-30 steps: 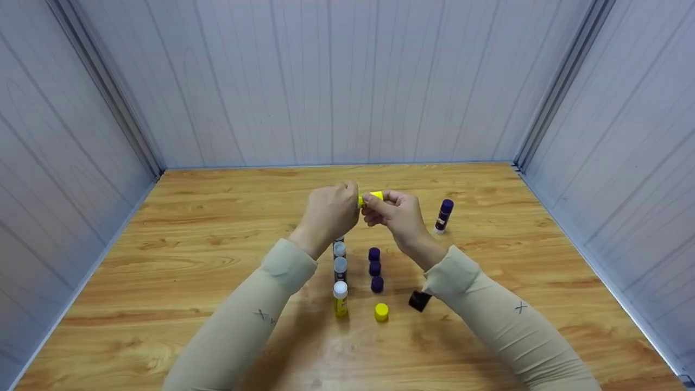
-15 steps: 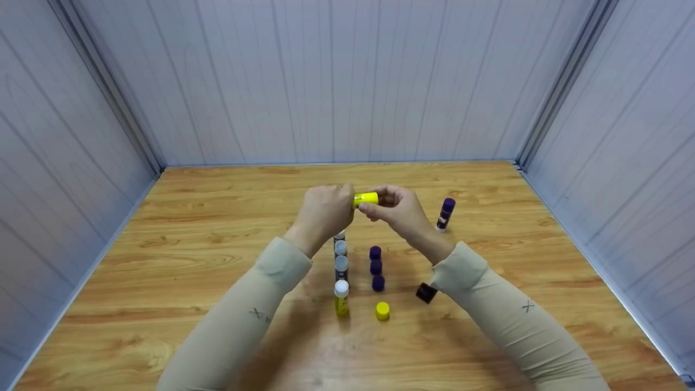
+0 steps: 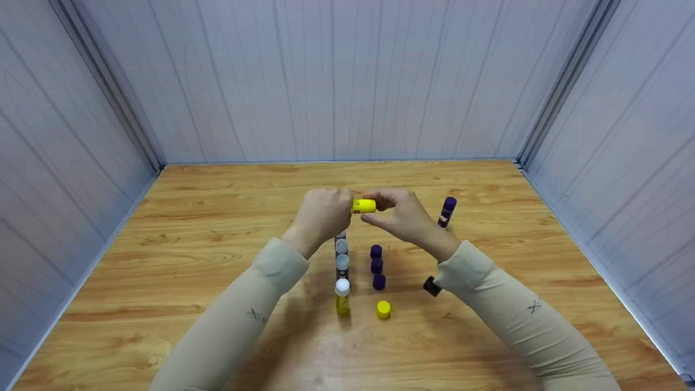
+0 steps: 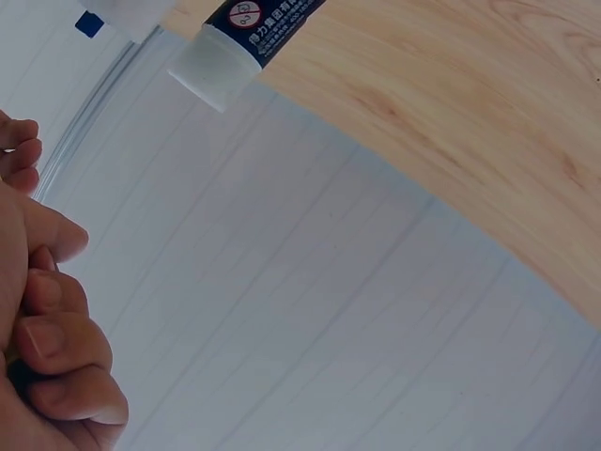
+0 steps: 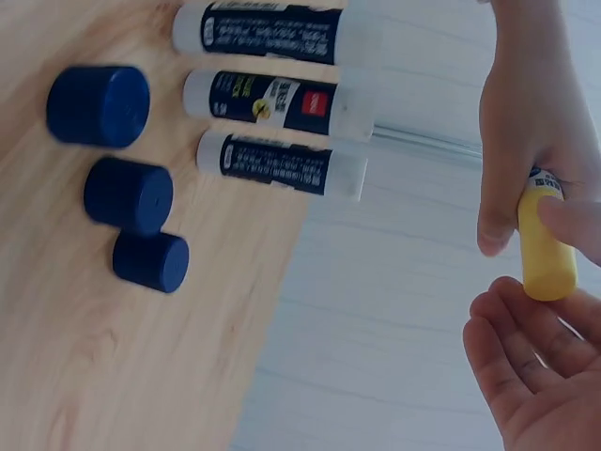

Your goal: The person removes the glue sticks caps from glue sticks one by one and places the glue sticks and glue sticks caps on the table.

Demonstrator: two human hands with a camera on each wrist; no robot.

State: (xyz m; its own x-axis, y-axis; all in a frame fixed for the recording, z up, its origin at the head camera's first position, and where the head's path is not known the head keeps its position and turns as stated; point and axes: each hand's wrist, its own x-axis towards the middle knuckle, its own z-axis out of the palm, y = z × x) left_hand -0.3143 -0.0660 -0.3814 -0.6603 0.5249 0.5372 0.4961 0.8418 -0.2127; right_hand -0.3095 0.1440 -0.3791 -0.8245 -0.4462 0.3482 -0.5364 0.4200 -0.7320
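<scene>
My left hand [image 3: 326,213] grips a yellow glue stick [image 3: 364,206], held sideways above the table with its yellow end pointing right. Curled fingers [image 4: 70,348] of that hand show in the left wrist view. My right hand [image 3: 399,216] is around the yellow end with thumb and fingers spread; a gap shows there in the head view. The right wrist view has the thumb overlapping the glue stick [image 5: 547,249], and whether it touches cannot be told. Below stand uncapped navy glue sticks [image 3: 342,266] in a row, with an uncapped yellow glue stick [image 3: 342,298] nearest me.
Three navy caps [image 3: 377,266] and a yellow cap [image 3: 383,310] stand right of the row. A capped navy glue stick [image 3: 447,210] stands farther right. A small black object [image 3: 432,286] lies beside my right sleeve. White panels [image 3: 347,81] wall the wooden table [image 3: 217,228].
My right thumb and fingers have loosened from the yellow glue stick's end and spread apart. My left hand has kept its grip, with the stick shifting slightly left and lower.
</scene>
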